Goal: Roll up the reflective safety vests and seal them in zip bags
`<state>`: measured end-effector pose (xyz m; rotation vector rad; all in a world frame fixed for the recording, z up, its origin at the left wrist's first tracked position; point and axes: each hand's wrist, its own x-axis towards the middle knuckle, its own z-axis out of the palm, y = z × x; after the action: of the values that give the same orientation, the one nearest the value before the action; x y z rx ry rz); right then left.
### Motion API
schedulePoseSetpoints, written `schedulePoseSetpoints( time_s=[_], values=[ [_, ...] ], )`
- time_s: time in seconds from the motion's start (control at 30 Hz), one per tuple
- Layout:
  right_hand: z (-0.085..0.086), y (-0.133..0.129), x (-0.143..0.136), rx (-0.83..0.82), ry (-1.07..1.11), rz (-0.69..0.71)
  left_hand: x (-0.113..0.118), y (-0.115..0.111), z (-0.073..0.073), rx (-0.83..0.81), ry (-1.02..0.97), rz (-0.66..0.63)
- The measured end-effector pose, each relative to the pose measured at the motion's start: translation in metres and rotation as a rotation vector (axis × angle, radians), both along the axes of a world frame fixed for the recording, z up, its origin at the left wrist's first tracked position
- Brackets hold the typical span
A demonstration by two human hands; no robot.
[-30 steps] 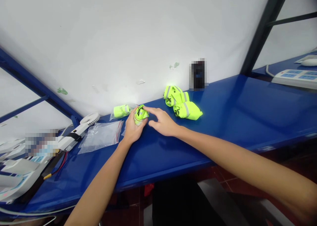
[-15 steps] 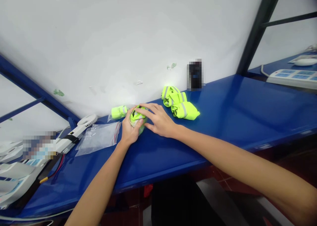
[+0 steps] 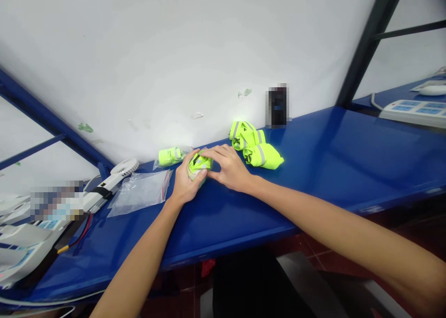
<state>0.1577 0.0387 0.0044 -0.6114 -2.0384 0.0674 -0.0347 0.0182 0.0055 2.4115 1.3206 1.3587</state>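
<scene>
A rolled neon-yellow reflective vest [image 3: 199, 165] with a grey strip stands in a clear plastic bag just above the blue table. My left hand [image 3: 186, 181] is wrapped around its left side, thumb across the front. From the right, my right hand [image 3: 230, 169] curls its fingers and thumb against the bag's upper rim and the vest; its fingertips are partly hidden. Behind my left hand lies another rolled vest [image 3: 169, 156] in a clear bag. To the right sit two loose rolled vests, one [image 3: 244, 135] near the wall and one [image 3: 264, 155] in front.
Flat clear zip bags [image 3: 139, 192] lie left of my left hand. Further left are a white handheld fan [image 3: 124, 167], white power strips [image 3: 24, 248] and a cable with a yellow connector [image 3: 63, 249]. A blurred black object [image 3: 278, 107] stands against the wall [image 3: 195, 53].
The right hand's fingers have drawn back from across the vest's top to its right rim and are more curled. My left hand still holds the bagged vest. The view has shifted slightly.
</scene>
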Motion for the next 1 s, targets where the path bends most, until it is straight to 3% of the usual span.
schedulePoseSetpoints(
  time_s=[0.6, 1.0],
  values=[
    [0.000, 0.002, 0.002, 0.036, -0.091, 0.005, 0.000, -0.008, 0.014, 0.018, 0.077, -0.064],
    [0.012, -0.009, 0.003, -0.011, -0.082, 0.055, -0.003, -0.004, 0.006, 0.204, 0.134, 0.070]
  ],
)
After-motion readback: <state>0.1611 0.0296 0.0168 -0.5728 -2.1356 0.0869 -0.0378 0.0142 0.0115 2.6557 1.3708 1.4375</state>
